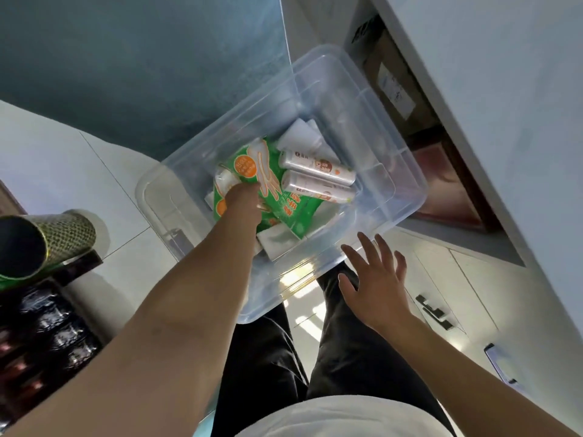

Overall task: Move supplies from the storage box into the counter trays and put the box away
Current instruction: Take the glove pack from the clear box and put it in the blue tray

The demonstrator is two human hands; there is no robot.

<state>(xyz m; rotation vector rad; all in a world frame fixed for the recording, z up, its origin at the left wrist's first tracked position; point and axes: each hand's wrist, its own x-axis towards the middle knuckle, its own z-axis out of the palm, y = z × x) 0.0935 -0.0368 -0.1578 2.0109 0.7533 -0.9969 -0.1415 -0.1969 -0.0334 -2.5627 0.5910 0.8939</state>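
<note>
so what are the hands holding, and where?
Left hand grips the green pack near its middle, inside the box. Right hand holds nothing.

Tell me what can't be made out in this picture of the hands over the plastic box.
Head view only:
- Left hand: fingers hidden behind the hand's back, down on the green packet.
- White items lower in the clear box: covered by the packet and arm.
- Print on the two rolls: too small.
- Right hand is open, outside the box.
</note>
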